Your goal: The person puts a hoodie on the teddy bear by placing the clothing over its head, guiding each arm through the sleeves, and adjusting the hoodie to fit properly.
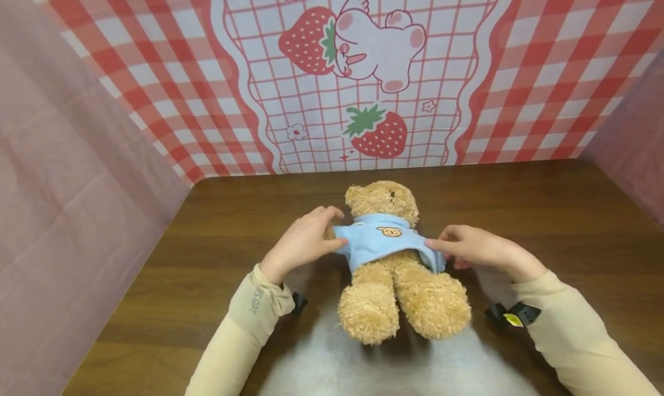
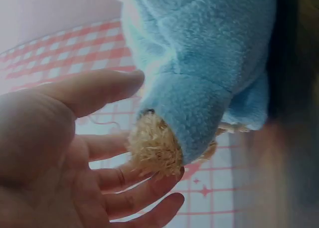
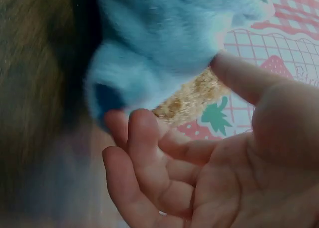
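A tan plush teddy bear [image 1: 370, 304] in a light blue shirt [image 1: 381, 240] lies on its back, head toward the patterned cloth and feet toward the person. My left hand [image 1: 306, 240] is beside the bear's arm on the left. The left wrist view shows its straight thumb [image 2: 109, 88] near the blue sleeve [image 2: 184, 108], and spread fingers behind the furry paw [image 2: 154, 145]. On the other side, my right hand [image 1: 474, 246] is at the shirt's edge. In the right wrist view its thumb touches the blue fabric [image 3: 154, 33], with loosely bent fingers below.
The bear lies on a brown wood-grain table [image 1: 207, 269] with a glossy reflection near the front. Behind it rises a red-and-white checked cloth [image 1: 560, 67] with strawberries. Pink fabric [image 1: 78, 183] hangs at both sides. Black wrist straps [image 1: 526, 313] show under the cream sleeves.
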A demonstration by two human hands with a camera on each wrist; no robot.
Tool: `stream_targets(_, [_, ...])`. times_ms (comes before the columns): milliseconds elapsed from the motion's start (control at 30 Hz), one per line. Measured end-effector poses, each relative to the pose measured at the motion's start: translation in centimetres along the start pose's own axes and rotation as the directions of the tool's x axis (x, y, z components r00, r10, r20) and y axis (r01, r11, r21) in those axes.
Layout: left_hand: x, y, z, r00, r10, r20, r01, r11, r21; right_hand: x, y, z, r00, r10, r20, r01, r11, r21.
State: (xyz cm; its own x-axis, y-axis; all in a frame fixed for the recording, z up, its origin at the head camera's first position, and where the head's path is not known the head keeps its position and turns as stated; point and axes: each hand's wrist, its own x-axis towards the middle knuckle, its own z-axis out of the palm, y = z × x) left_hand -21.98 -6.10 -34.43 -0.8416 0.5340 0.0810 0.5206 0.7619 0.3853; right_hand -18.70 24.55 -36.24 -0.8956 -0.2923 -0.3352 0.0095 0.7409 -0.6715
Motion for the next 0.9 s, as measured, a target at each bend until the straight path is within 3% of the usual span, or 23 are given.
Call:
stream_targets(100, [0.2,-0.4,0.4,0.999,-0.023,0.048,0.021,0.999,0.049,0.3,-0.2,0.6,0.999,-0.032,0.015,0.032,0.999,0.028])
stream_targets(233, [0.3,-0.6,0.6,0.997,-0.037,0.071,0.028,0.993,0.111,0.8,-0.6,1.3,0.993,-0.100,-0.064,0.107,0.988,0.109])
stream_targets(300, [0.2,-0.5,0.6,0.998,-0.042,0.055,0.034,0.990,0.140,0.9,-0.7,1.5,0.985,-0.116,-0.132,0.134,0.981,0.138])
stream_targets(400, [0.2,0.1,0.6,0.999,-0.025,-0.023,0.028,0.991,0.133,1.0,-1.0,1.8,0.971,-0.111,-0.213,0.143,0.979,0.144])
stream_targets(467, [0.3,0.7,0.6,0.996,0.040,-0.085,-0.033,0.996,0.087,1.0,-1.2,2.0,0.961,-0.107,-0.256,0.145,0.980,0.134])
stream_targets(533, [0.5,1.5,0.7,0.983,0.143,-0.117,-0.142,0.990,0.017,1.0,-1.6,2.3,0.949,-0.118,-0.293,0.163,0.978,0.133])
stream_targets(667, [0.7,2.6,0.8,0.937,0.345,-0.054,-0.349,0.930,-0.111,1.1,-2.3,2.8,0.918,-0.180,-0.353,0.252,0.953,0.169])
stream_targets(800, [0.9,2.8,1.3,0.898,0.439,0.038,-0.429,0.890,-0.154,1.2,-2.6,3.0,0.885,-0.240,-0.399,0.340,0.919,0.201])
stream_targets(900, [1.1,2.8,1.6,0.887,0.458,0.060,-0.448,0.885,-0.128,1.3,-2.4,2.8,0.864,-0.275,-0.422,0.395,0.890,0.229])
